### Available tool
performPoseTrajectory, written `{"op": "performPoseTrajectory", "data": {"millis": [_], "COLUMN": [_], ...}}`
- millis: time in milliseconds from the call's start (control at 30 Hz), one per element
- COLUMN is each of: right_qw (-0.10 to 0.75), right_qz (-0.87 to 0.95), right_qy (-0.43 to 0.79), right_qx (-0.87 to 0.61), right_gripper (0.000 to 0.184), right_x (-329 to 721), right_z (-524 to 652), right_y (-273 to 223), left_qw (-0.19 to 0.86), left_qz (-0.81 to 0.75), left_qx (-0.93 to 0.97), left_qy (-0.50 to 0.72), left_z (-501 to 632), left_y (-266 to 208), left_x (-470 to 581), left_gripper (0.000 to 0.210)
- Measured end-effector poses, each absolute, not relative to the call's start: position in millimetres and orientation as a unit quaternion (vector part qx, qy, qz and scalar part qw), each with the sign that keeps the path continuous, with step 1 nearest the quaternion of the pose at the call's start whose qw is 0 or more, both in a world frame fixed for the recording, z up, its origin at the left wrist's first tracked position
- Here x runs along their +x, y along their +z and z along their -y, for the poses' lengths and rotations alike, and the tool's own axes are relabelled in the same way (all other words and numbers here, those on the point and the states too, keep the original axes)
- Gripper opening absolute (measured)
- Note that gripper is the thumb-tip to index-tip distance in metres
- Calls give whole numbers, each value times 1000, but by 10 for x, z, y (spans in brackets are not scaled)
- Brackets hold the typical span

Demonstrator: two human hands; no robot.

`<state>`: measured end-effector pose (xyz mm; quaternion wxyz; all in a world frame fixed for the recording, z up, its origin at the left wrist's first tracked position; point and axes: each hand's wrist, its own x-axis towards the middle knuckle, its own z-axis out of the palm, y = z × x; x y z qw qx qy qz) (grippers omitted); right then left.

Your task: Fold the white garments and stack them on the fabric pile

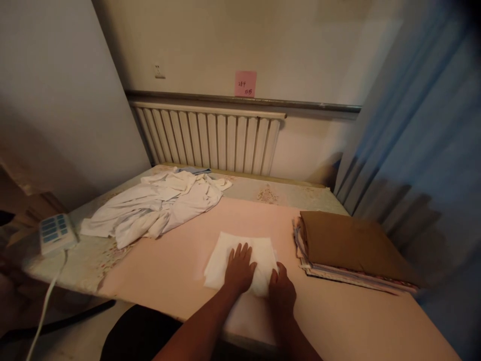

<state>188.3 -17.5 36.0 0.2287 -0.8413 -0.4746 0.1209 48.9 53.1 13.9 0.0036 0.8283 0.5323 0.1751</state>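
Observation:
A folded white cloth [259, 250] lies flat on the pink sheet [169, 271] covering the table's near part. My left hand [239, 269] presses flat on the cloth's middle, fingers spread. My right hand [281, 293] rests at the cloth's near right corner, fingers curled at its edge; whether it grips the cloth is unclear.
A heap of crumpled white garments [158, 205] lies at the far left. A stack of folded fabrics with a brown one on top [349, 245] sits to the right. A white power strip [56, 233] with a cord is at the left edge. Behind are a radiator [210, 140] and a blue curtain [432, 150].

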Motion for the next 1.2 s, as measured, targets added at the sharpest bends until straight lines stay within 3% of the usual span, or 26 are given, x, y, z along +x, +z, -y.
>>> {"op": "performPoseTrajectory", "data": {"millis": [1200], "right_qw": [253], "right_qz": [473], "right_qy": [102], "right_qx": [-838], "right_gripper": [40], "right_x": [1897], "right_z": [168], "right_y": [275], "left_qw": [3], "left_qz": [-531], "left_qx": [832], "left_qy": [162], "left_z": [-541], "left_y": [146], "left_x": [477], "left_gripper": [54]}}
